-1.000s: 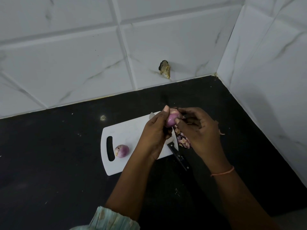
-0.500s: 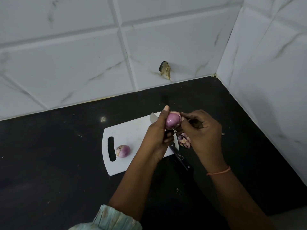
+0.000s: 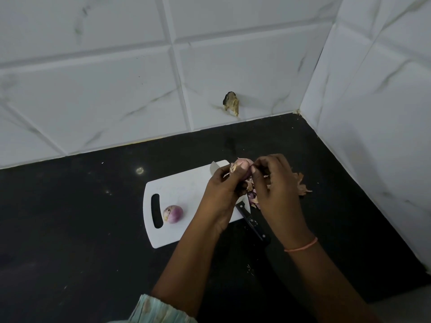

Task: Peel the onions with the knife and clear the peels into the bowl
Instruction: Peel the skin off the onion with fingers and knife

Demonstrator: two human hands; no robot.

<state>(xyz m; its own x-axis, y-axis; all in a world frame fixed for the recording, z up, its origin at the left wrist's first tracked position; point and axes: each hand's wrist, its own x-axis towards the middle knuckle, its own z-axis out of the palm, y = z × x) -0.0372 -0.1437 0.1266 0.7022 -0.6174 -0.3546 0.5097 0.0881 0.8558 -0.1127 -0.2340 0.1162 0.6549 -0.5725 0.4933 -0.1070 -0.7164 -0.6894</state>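
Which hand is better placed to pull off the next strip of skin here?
Right. The left hand grips the onion above the cutting board, while the right hand has its fingertips already at the onion's loose skin.

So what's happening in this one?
A person is peeling a small onion by hand over a white cutting board. The left hand holds the onion and the right hand pinches at its skin. Loose peels lie on the dark counter beside the board. A second onion sits on the board near its handle slot. The knife lies across the board's edge, in neither hand. No bowl is in view.
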